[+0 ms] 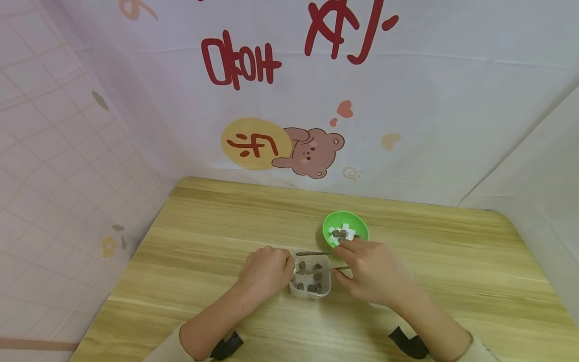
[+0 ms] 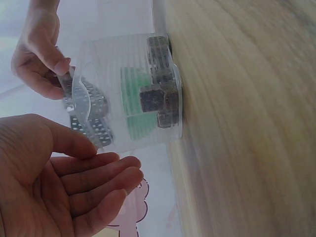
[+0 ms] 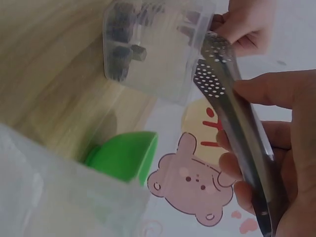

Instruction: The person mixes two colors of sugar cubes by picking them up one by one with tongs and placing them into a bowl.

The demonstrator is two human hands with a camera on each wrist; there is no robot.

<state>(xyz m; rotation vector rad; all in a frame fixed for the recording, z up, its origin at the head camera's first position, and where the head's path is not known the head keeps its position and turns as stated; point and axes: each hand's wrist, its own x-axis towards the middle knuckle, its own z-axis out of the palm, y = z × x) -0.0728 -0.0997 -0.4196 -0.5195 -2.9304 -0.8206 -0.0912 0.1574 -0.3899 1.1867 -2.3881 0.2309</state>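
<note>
A clear plastic container [image 1: 322,294] stands on the table with several dark brown cubes [image 2: 153,100] at its bottom. My left hand [image 1: 267,274] pinches the container's left rim between thumb and forefinger, its other fingers loosely extended in the left wrist view. My right hand [image 1: 377,271] grips metal tongs [image 3: 242,133] with perforated tips. The tips are apart at the container's mouth, with no cube visible between them. Behind the right hand sits a green bowl [image 1: 336,216] holding white cubes [image 1: 350,235] and several brown ones; my fingers partly cover its near edge.
Another clear container [image 3: 59,192] stands close under my right wrist, mostly hidden in the head view. The wooden table [image 1: 217,211] meets a white printed cloth backdrop [image 1: 429,125] at the back, with cloth sides left and right.
</note>
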